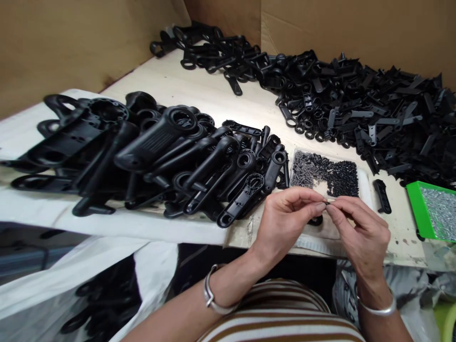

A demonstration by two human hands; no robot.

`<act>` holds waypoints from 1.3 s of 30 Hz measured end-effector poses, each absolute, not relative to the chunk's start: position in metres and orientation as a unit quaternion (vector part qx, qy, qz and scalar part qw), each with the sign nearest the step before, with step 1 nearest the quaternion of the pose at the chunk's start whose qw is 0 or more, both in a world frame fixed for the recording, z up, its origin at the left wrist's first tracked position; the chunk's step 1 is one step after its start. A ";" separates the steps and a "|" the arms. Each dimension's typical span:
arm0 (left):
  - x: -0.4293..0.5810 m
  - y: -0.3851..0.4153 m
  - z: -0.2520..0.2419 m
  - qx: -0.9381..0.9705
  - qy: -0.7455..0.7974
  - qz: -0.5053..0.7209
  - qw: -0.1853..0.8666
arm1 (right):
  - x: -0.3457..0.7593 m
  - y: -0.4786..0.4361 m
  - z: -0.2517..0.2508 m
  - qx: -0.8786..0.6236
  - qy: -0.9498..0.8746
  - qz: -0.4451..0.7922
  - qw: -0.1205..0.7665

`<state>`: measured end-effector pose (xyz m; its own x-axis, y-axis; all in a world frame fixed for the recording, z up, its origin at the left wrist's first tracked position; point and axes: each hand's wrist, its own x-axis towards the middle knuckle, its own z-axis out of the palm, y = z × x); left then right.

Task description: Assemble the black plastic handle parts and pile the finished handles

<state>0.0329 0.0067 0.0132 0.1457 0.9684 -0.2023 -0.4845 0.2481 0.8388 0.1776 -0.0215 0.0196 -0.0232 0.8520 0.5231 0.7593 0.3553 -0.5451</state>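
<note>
My left hand (290, 216) and my right hand (359, 225) meet at the fingertips over the table's front edge. Between them, thumbs and forefingers pinch a tiny dark piece (326, 203), too small to identify. Just below the fingers lies a black plastic part (316, 221), mostly covered by my left hand. Behind my hands is a shallow clear tray (322, 187), with small metal springs (302, 167) on its left and small black pieces (344, 178) on its right. A single black handle (382, 196) rests to the right of this tray.
Black plastic handles (156, 142) are heaped on the left. A long pile of black parts (356, 104) runs along the cardboard wall (356, 33). A green bin (418, 213) of small metal pins or screws (440, 209) stands right. Below left, a white sack (156, 266) holds black parts.
</note>
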 end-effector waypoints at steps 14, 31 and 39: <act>0.028 0.004 0.007 0.512 0.415 0.529 0.534 | 0.170 -0.023 0.026 -0.578 -0.722 0.046 0.377; -0.011 -0.016 -0.008 0.889 0.359 0.274 0.078 | 0.199 -0.041 0.017 -0.541 -0.793 0.065 0.272; -0.005 -0.018 -0.012 0.875 0.356 0.306 0.117 | 0.191 -0.043 0.016 -0.527 -0.824 0.009 0.209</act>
